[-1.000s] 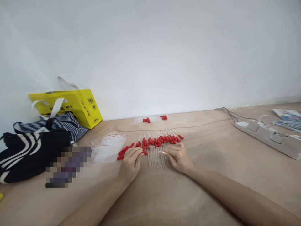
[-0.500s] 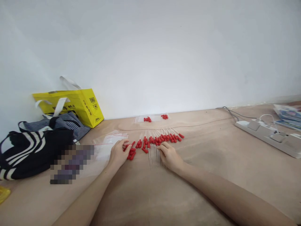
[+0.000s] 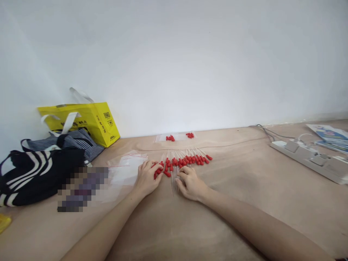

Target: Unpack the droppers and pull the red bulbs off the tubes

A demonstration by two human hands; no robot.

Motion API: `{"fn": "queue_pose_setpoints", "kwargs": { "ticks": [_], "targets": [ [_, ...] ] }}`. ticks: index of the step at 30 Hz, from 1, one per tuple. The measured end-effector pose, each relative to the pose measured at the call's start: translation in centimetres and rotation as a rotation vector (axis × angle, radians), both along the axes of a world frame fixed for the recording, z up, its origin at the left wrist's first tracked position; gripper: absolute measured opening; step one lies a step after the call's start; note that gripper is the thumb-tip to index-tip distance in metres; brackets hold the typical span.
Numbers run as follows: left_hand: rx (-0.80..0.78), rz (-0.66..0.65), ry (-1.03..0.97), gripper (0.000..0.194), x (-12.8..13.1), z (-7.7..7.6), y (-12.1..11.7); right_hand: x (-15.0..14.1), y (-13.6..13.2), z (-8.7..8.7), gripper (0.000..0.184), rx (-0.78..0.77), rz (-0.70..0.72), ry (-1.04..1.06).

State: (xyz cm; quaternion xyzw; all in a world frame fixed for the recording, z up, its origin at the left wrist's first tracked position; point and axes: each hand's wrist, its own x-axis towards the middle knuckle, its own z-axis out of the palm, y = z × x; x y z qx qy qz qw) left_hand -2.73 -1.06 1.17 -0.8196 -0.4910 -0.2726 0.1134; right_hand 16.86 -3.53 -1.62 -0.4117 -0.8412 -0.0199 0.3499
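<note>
Resting on the wooden-toned tabletop [image 3: 233,217], the left hand [image 3: 148,178] curls its fingers over a cluster of loose red rubber bulbs [image 3: 159,172] at the left end of the spread; whether the fingertips pinch one of these, I cannot tell. One more red bulb [image 3: 167,174] lies between the two hands, just beside the left thumb. The right hand [image 3: 192,185] is bent over a row of clear, slender tubes [image 3: 174,179], its thumb and forefinger slightly apart above them, and it is not clear whether a tube is held between the two. These tubes lie side by side, pointing roughly toward the person, partly hidden by the right hand. Just beyond both hands, red-bulbed droppers [image 3: 190,159] fan out in a wide row, bulbs nearest and pale stems pointing toward the wall [image 3: 206,65]. Farther back, near the wall, a flat clear bag [image 3: 179,137] shows two small groups of red bulbs. Red-lined zip bags [image 3: 126,172] lie left of the left hand. Beyond them stand a yellow carrier bag [image 3: 100,123], a striped cloth bag [image 3: 78,143] and a black bag with white stripes [image 3: 59,159]; a white power strip [image 3: 304,159] sits well apart on the right, near some printed booklets [image 3: 330,134]
</note>
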Motion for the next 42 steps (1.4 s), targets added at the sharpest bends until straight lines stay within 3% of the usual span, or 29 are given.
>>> {"fn": "queue_pose_setpoints", "kwargs": {
  "ticks": [3,7,10,17,20,22,25,27,30,35,42],
  "targets": [
    [-0.006,0.064,0.02,0.012,0.5,0.2,0.5,0.7,-0.1,0.1,0.017,0.011,-0.004,0.021],
    [-0.073,0.301,0.012,0.018,0.9,1.1,1.9,2.2,0.1,-0.1,0.018,0.043,-0.028,0.123],
    [-0.179,0.409,0.044,0.027,1.6,1.7,3.0,3.2,0.4,-0.3,0.016,0.056,-0.056,0.173],
    [-0.259,0.473,0.083,0.031,2.5,2.8,4.1,3.6,0.9,-0.6,0.015,0.064,-0.097,0.211],
    [-0.165,0.481,0.081,0.027,2.0,3.3,2.9,3.5,0.8,-0.5,0.015,0.082,-0.103,0.214],
    [-0.013,0.404,0.082,0.021,1.7,3.2,1.5,3.5,0.6,-0.3,0.015,0.114,-0.115,0.218],
    [0.176,0.128,0.084,0.016,1.7,2.4,-0.8,3.5,0.3,0.3,0.023,0.199,-0.134,0.199],
    [0.221,-0.037,0.081,0.015,2.1,1.5,-1.9,3.4,0.1,0.7,0.032,0.251,-0.113,0.133],
    [0.256,-0.178,0.065,0.013,3.0,0.3,-2.7,3.3,0.0,0.9,0.033,0.302,-0.032,0.011],
    [0.28,-0.277,0.028,0.011,4.1,-0.6,-2.5,3.1,0.6,0.0,0.015,0.344,-0.014,-0.056],
    [0.268,-0.329,-0.023,0.012,4.0,-1.1,-2.3,2.7,0.2,-0.2,0.015,0.374,-0.005,-0.057]
  ]
}}
